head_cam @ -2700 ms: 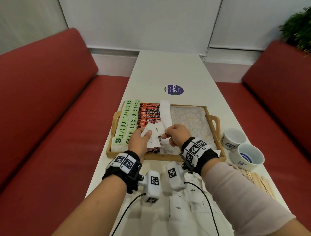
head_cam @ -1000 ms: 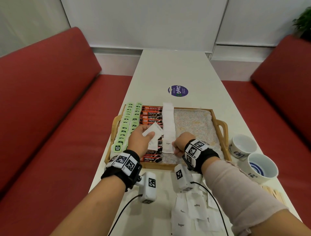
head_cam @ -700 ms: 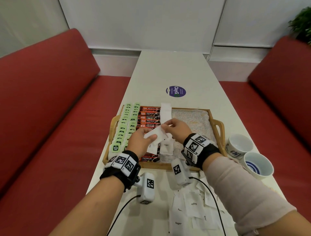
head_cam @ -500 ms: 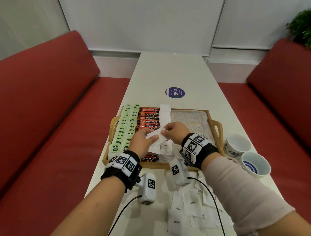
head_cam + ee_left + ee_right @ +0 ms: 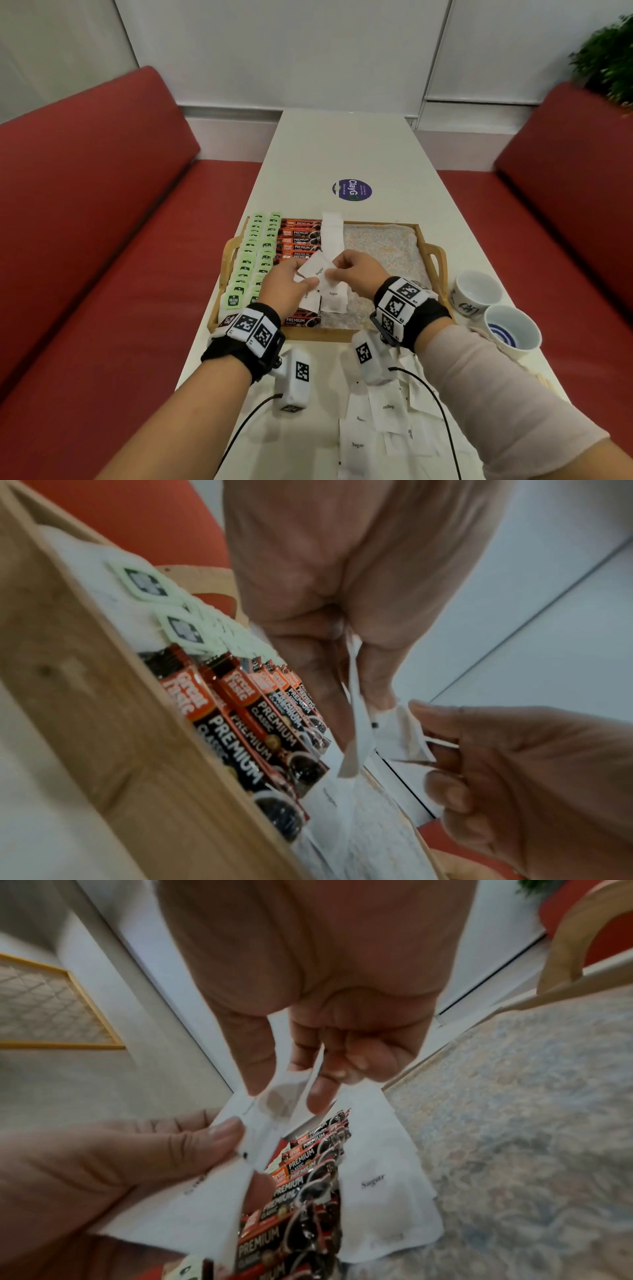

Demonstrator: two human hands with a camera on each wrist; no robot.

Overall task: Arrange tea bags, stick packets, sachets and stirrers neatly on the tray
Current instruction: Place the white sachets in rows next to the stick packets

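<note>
- Both hands meet above the near middle of the tray (image 5: 434, 270): the left hand (image 5: 287, 287) grips a small fan of white sugar sachets (image 5: 314, 270) between thumb and fingers, and the right hand (image 5: 356, 270) pinches the edge of one sachet in that fan.
- Those sachets look light, thin and floppy, with loose contents that shift; I judge a pinch at a sealed edge or corner the safest hold, since a flat paper face may slip.
- A column of sachets (image 5: 333, 233) already lies on the tray, running from its far edge toward the hands, just beside the stick packets (image 5: 300, 236); green tea bags (image 5: 255, 253) fill the tray's left side.
- More sachets (image 5: 376, 421) lie scattered on the counter (image 5: 349, 144) at its near edge, under the right forearm.
- Two cups (image 5: 493, 311) stand near the counter's right edge, beside the tray's right handle.
- Laid sachets may shift if nudged.
</note>
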